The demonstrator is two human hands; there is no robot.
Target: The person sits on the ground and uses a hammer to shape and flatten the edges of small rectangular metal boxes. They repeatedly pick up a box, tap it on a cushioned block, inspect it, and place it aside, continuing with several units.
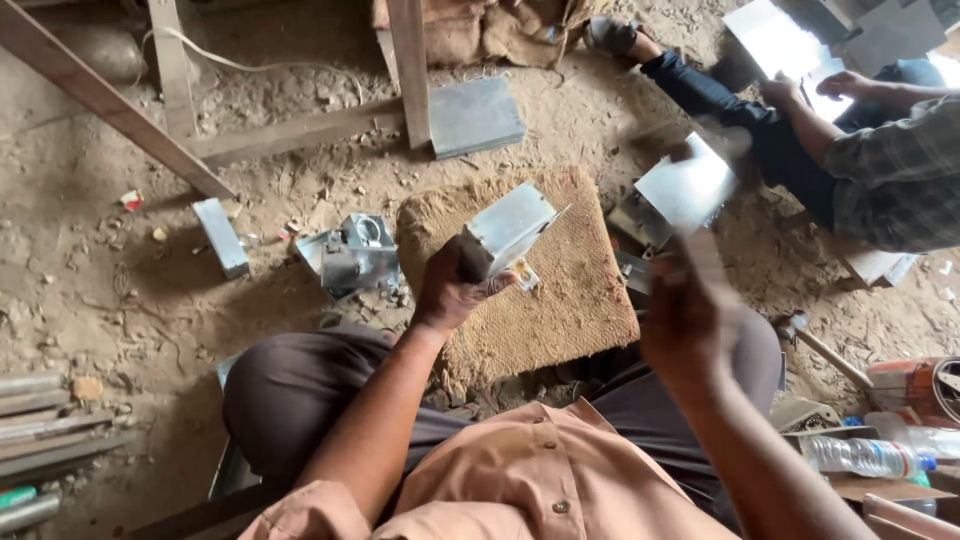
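Metal box [510,228] in left hand [455,285], long axis tilted up-right

A folded, shiny sheet-metal piece [508,228] is held tilted above the coir mat [560,300].

- A dirt floor [110,290], dusty and strewn with small stones and scraps, fills the scene.
- A coarse mat [560,290] lies on it near the middle.
- Beyond the mat, a wooden frame [300,128] of pale beams rests on the dirt, with a grey slab [475,115] against one upright.
- Left of the mat sit a crumpled metal box [352,255] and, farther left, a small grey bar [221,236].
- Far left of the mat, low down, lie metal rods [55,430].
- Right of the mat, low down, lies a plastic bottle [862,455].
- Far beyond the mat to the right, bright daylight glares off metal sheets [775,40].
- Sacking [470,30] is heaped beyond the frame.
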